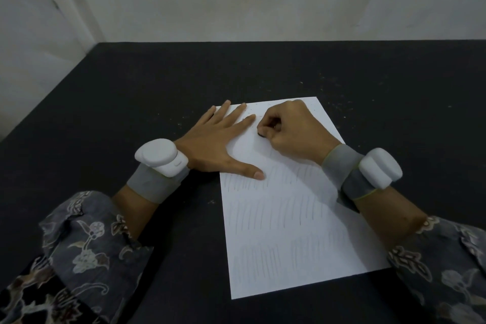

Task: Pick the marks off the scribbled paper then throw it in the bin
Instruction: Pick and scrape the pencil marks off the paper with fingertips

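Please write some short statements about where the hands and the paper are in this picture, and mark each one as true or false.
1. The left hand lies flat with spread fingers on the top left part of the paper. True.
2. The right hand is flat and holds nothing. False: its fingers are curled and pinch a small dark thing against the sheet.
3. The paper is crumpled into a ball. False: it lies flat on the dark table.
4. Rows of faint pencil strokes show on the lower part of the paper. True.
5. A bin stands beside the paper. False: no bin is in view.
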A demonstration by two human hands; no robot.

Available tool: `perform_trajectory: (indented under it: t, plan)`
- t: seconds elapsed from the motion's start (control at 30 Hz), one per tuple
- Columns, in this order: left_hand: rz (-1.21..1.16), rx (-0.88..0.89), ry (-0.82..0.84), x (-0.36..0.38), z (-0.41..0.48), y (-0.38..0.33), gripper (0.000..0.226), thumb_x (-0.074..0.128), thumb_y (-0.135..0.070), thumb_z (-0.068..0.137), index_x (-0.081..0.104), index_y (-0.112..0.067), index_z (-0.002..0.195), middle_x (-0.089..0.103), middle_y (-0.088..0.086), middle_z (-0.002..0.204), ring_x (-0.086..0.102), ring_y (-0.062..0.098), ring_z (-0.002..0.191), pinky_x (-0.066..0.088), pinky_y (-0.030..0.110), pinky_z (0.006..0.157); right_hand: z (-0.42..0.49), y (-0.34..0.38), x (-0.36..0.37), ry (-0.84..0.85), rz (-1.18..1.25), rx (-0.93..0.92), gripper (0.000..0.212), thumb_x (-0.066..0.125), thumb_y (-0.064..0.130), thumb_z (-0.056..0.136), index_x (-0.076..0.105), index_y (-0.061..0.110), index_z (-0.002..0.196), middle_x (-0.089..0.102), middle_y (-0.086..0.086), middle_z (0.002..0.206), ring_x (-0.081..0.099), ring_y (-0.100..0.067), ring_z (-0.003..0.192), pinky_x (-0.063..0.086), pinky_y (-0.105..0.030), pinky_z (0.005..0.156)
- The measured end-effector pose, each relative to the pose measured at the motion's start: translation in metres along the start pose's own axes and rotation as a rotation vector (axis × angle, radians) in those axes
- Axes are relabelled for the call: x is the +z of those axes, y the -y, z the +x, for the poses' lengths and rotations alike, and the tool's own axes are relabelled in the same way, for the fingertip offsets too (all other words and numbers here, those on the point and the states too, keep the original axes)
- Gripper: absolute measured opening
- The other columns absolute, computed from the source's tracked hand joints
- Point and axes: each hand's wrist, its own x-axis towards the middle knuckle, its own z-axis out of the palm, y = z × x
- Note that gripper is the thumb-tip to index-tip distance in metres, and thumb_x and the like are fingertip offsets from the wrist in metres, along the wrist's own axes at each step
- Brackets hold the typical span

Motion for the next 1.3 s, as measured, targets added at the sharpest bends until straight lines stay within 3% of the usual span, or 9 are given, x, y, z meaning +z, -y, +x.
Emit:
perform_trajectory:
  t: [0.13,0.27,0.33,0.5,0.67,0.87,1.1,1.23,1.3]
  plan:
    - [-0.024,0.024,-0.012,0.001,0.0,0.001,0.136,0.014,-0.106,0.037,-0.014,-0.037,0.151,-0.027,-0.011,0.157,-0.03,0.014,0.142,-0.019,0.037,0.115,-0.016,0.015,0.004,0.172,0.023,-0.114,0.009,0.065,0.008,0.082,0.073,0.011,0.079,0.069,0.004,0.074,0.06,-0.005,0.067,0.049,-0.014,0.062]
    - [-0.018,0.011,-0.01,0.001,0.002,0.002,0.138,0.011,-0.106,0.034,-0.017,-0.037,0.149,-0.029,-0.012,0.156,-0.03,0.013,0.142,-0.021,0.035,0.112,-0.003,0.004,0.003,0.027,-0.016,-0.051,0.01,0.063,0.011,0.084,0.073,0.009,0.084,0.07,-0.003,0.078,0.061,-0.012,0.071,0.051,-0.023,0.066]
    - [-0.009,0.004,-0.013,0.0,0.003,0.003,0.138,0.01,-0.106,0.033,-0.018,-0.036,0.149,-0.029,-0.012,0.155,-0.031,0.013,0.142,-0.022,0.034,0.111,0.001,0.0,0.001,0.007,-0.012,-0.006,0.01,0.064,0.011,0.085,0.073,0.009,0.088,0.07,-0.001,0.081,0.061,-0.011,0.073,0.052,-0.019,0.066]
    - [-0.011,0.03,-0.021,0.002,0.002,0.004,0.138,0.01,-0.107,0.034,-0.015,-0.036,0.15,-0.027,-0.01,0.157,-0.03,0.015,0.142,-0.018,0.038,0.116,-0.017,0.015,0.004,0.227,0.03,-0.13,0.009,0.065,0.01,0.082,0.073,0.012,0.077,0.069,0.004,0.072,0.061,-0.007,0.068,0.051,-0.017,0.063]
    - [-0.017,0.009,-0.019,0.0,0.002,0.002,0.14,0.01,-0.107,0.033,-0.016,-0.035,0.15,-0.028,-0.011,0.156,-0.03,0.014,0.142,-0.02,0.037,0.114,0.003,-0.002,-0.002,0.034,-0.038,-0.05,0.01,0.063,0.012,0.085,0.072,0.009,0.086,0.069,-0.003,0.08,0.059,-0.01,0.068,0.048,-0.014,0.061]
    - [-0.009,0.028,-0.021,0.001,0.001,0.003,0.137,0.016,-0.105,0.036,-0.015,-0.036,0.15,-0.027,-0.01,0.157,-0.03,0.015,0.142,-0.018,0.038,0.116,-0.018,0.012,0.006,0.195,0.064,-0.163,0.008,0.066,0.008,0.081,0.072,0.01,0.075,0.066,0.004,0.067,0.058,-0.003,0.062,0.043,-0.011,0.057]
    - [-0.012,-0.004,0.002,0.0,-0.001,-0.004,0.131,0.023,-0.099,0.043,-0.014,-0.033,0.151,-0.026,-0.009,0.157,-0.028,0.014,0.143,-0.017,0.038,0.117,-0.003,-0.006,0.001,0.012,0.028,-0.054,0.008,0.066,0.014,0.083,0.073,0.011,0.083,0.069,0.001,0.077,0.056,0.002,0.062,0.042,-0.005,0.058]
    - [0.003,0.003,-0.014,0.0,0.001,0.001,0.134,0.02,-0.103,0.04,-0.014,-0.035,0.151,-0.025,-0.01,0.157,-0.027,0.014,0.143,-0.017,0.036,0.115,-0.014,0.003,0.004,0.156,0.078,-0.113,0.007,0.067,0.012,0.081,0.073,0.011,0.078,0.069,0.006,0.072,0.058,0.002,0.063,0.044,-0.009,0.059]
    - [0.011,0.008,-0.018,0.002,0.002,0.002,0.137,0.013,-0.106,0.036,-0.015,-0.035,0.15,-0.025,-0.01,0.157,-0.027,0.014,0.143,-0.017,0.036,0.115,-0.012,0.001,0.003,0.146,0.062,-0.126,0.007,0.067,0.012,0.081,0.073,0.01,0.079,0.069,0.005,0.073,0.057,0.001,0.064,0.044,-0.009,0.06]
